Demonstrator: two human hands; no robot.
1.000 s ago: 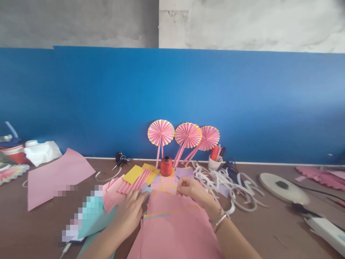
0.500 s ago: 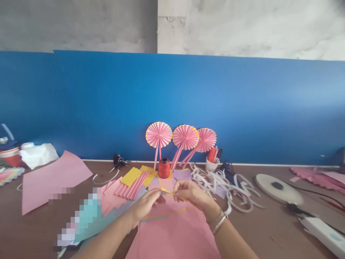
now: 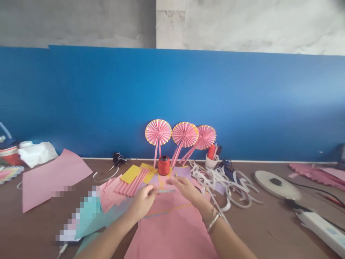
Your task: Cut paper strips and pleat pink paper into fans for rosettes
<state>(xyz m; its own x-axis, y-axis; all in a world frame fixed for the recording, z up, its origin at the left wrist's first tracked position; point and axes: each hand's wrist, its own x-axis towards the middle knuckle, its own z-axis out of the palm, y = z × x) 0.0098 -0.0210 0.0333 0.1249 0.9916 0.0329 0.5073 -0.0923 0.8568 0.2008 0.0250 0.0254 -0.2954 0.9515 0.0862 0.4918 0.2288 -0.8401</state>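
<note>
My left hand [image 3: 145, 201] is closed in a pinch on one end of a narrow pale-blue paper strip [image 3: 167, 191], which points to the right. Just beyond the strip's other end, my right hand [image 3: 186, 189] reaches in with its fingers stretched out, and I see nothing held in it. Under both hands lie large pink paper sheets [image 3: 175, 233], with a thin yellow strip [image 3: 175, 209] across them. A red thread spool [image 3: 164, 166] stands upright behind the hands. Pleated pink paper [image 3: 132, 182] and yellow paper pieces [image 3: 130, 174] lie beyond my left hand.
Three round pink paper fans [image 3: 158, 132] lean on the blue panel [image 3: 107, 100]. Curled white strips [image 3: 210, 178] and a white cup of pens [image 3: 211, 162] are to the right, with a round pale disc [image 3: 283, 183] and a power strip [image 3: 323, 230]. Teal paper [image 3: 91, 216] lies left.
The yellow strip between my fingers has left my hands, and a pale-blue strip is now in my left hand. My right hand's fingers have straightened and moved slightly left.
</note>
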